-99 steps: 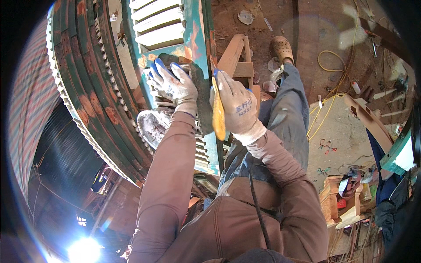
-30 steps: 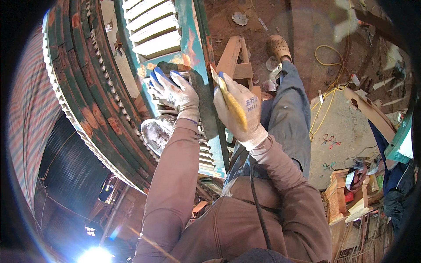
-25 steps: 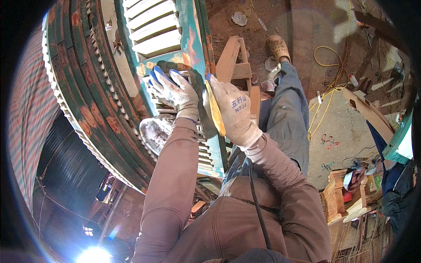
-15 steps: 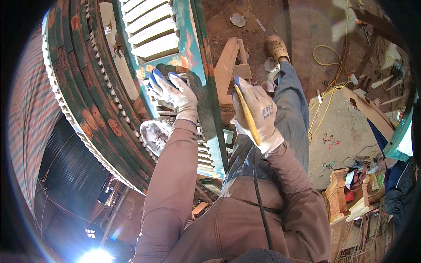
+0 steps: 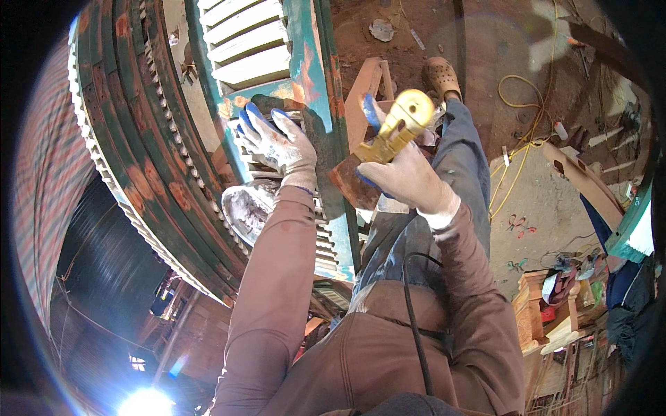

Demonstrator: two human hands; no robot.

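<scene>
Blue-tipped white gloves cover both hands. My left hand (image 5: pixel 281 149) lies flat with fingers spread on the slats of a worn green louvred shutter (image 5: pixel 316 76). My right hand (image 5: pixel 409 180) grips a putty knife (image 5: pixel 392 132) by its yellow handle, to the right of the shutter. The handle's round, holed end points up and away, and its broad reddish-brown blade tilts down toward the shutter's right edge, apart from it. Beside my left forearm rests a metal bowl (image 5: pixel 246 211) with white residue inside, partly hidden by the sleeve.
Dark green, scuffed wooden frames (image 5: pixel 128 152) stand along the left. A pale wooden piece (image 5: pixel 364 83) lies beyond my right hand, near my foot in a tan clog (image 5: pixel 440 76). Yellow cord (image 5: pixel 520 87) coils on the floor at right. Carved wood (image 5: pixel 531 305) and clutter sit lower right.
My right hand has turned over, swinging the putty knife from edge-on to showing its flat handle and blade. My left hand stays on the slats.
</scene>
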